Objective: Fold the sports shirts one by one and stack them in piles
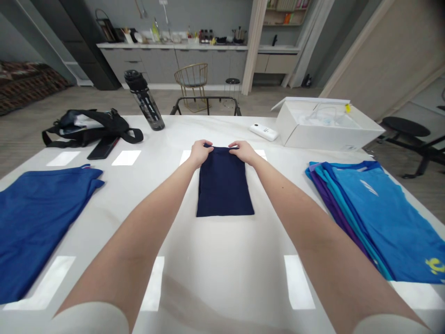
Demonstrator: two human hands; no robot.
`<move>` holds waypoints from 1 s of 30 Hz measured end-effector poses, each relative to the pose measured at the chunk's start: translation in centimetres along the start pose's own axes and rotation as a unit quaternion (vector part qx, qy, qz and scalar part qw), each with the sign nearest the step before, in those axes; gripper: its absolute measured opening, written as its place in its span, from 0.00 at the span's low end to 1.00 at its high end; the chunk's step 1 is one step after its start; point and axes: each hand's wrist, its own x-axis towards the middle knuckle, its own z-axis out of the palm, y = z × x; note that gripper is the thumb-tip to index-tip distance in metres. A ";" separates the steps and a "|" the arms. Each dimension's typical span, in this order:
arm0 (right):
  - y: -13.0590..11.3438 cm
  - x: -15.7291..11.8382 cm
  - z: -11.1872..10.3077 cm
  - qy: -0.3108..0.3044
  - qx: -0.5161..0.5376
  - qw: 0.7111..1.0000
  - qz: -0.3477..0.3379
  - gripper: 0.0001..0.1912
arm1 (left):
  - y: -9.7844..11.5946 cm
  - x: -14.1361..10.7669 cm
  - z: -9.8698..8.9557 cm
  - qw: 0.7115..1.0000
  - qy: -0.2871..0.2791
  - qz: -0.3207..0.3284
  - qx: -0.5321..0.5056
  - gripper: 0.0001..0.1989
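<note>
A folded navy garment [225, 188] lies flat in the middle of the white table, folded into a tall rectangle. At its far left corner, my left hand [200, 152] pinches the edge between thumb and fingers. My right hand [244, 151] closes on the far right corner in the same way. Some fingertips are hidden behind the cloth edge. Off to the right rests a stack of folded shirts [378, 204] in blue, teal and purple. A blue garment [45, 215] is spread at the left edge of the table.
Along the far side of the white table [222, 260] are a black bag [93, 127], a phone [103, 147], a dark water bottle [148, 104], a white handheld device [264, 131] and an open white box [320, 132]. A gold-framed chair [192, 76] stands beyond.
</note>
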 end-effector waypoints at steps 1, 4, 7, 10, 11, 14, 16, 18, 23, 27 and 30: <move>0.4 0.0 0.4 0.024 -0.010 1.000 -0.003 0.15 | -0.6 0.3 0.1 0.999 0.016 0.017 0.032 0.08; 1.0 0.0 0.9 0.072 0.009 0.997 -0.029 0.15 | -1.6 0.7 0.3 0.996 0.018 0.080 0.034 0.08; 1.0 -0.2 0.9 0.098 0.056 0.990 -0.085 0.16 | -1.5 0.5 -0.2 0.991 -0.024 0.095 -0.091 0.11; 0.8 -0.4 0.8 0.104 0.100 0.983 -0.114 0.16 | -0.8 0.0 -1.0 0.964 -0.103 -0.005 -0.245 0.18; 0.7 -0.4 0.8 0.105 0.111 0.982 -0.115 0.17 | -0.6 0.0 -1.3 0.948 -0.129 -0.041 -0.287 0.21; 0.3 -0.5 0.8 0.110 0.124 0.979 -0.122 0.17 | -0.3 0.3 -1.4 0.913 -0.168 -0.090 -0.360 0.24; 0.1 -0.4 0.9 0.120 0.111 0.978 -0.133 0.16 | -0.5 1.1 -1.0 0.916 -0.163 -0.088 -0.357 0.23; 0.0 -0.3 0.9 0.128 0.062 0.982 -0.125 0.14 | -0.8 1.8 -0.3 0.947 -0.127 -0.079 -0.285 0.21; 0.5 -1.5 1.3 0.120 -0.180 0.975 -0.055 0.19 | -0.7 0.5 0.5 0.978 0.065 0.129 0.149 0.23; 0.3 -3.6 2.9 0.140 -0.240 0.952 -0.126 0.20 | -0.3 -3.4 1.6 0.886 -0.008 0.300 0.353 0.25; 0.4 -5.1 4.5 0.065 -0.231 0.960 -0.144 0.22 | -1.3 -5.2 2.6 0.865 -0.123 0.279 0.399 0.24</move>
